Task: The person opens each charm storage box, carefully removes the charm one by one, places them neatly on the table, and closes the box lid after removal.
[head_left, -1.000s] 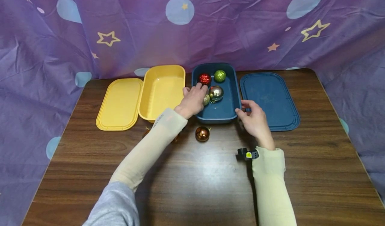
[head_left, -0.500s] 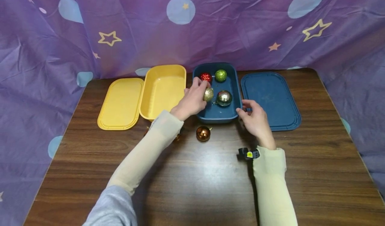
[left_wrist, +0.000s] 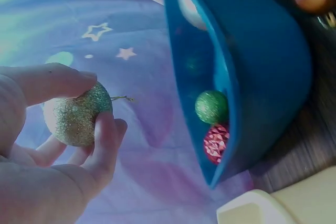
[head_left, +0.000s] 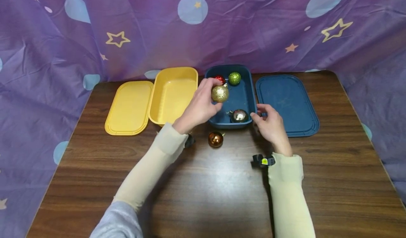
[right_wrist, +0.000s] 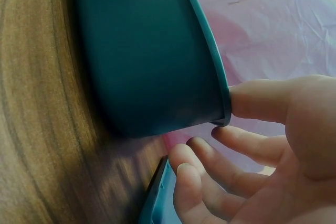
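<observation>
Compared with one second ago, the left grip has raised the gold glitter bauble. The bauble is now above the floor of the blue box, over its 10 o'clock side, pinched between thumb and fingers. The silver bauble, previously beside it, has rolled to 5 o'clock inside the box. The red bauble remains at 11 o'clock, partly hidden by a finger, and the green bauble at 12. Assessment: the gold bauble is now separated from the other three and free to be moved.

The right grip holds no bauble; its thumb touches the box rim at 4 o'clock, fingers loosely bent, probably steadying the box.

Markings: I can read no brand, label or lettering. The yellow patch at the right wrist is too small to decipher.
</observation>
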Demonstrator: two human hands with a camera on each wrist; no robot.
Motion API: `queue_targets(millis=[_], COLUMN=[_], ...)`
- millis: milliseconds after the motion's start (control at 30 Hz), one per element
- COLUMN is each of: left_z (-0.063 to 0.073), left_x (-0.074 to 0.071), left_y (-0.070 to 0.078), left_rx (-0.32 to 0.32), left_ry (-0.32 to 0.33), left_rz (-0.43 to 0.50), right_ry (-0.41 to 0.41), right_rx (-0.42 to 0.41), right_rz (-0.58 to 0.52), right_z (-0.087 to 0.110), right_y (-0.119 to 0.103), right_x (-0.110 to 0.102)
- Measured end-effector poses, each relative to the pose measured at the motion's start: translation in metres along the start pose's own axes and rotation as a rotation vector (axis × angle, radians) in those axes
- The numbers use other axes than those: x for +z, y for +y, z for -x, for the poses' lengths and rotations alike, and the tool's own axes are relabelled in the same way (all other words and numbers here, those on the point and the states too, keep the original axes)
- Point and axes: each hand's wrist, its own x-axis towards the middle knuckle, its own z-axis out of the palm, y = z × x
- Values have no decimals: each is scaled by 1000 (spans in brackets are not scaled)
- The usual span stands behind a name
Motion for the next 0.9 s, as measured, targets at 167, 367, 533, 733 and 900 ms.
queue_targets(millis=[167, 367, 533, 733, 900], left_z=[9, 20, 28, 38, 47], left_x=[-2, -3, 0, 7, 15], left_y=[5, 9, 10, 11, 12], left_rx=[7, -17, -45, -10, 38], left_ry=[39, 78, 105, 130, 159], left_rz=[74, 175, 252, 292, 278], right_ry=[0, 5, -3, -8, -2], right_rx=[6, 11, 9, 3, 6], right_rz=[3, 3, 2, -2, -8], right_z=[-1, -2, -1, -1, -1], right_y=[1, 1, 1, 2, 2], right_x=[1, 2, 1, 1, 1])
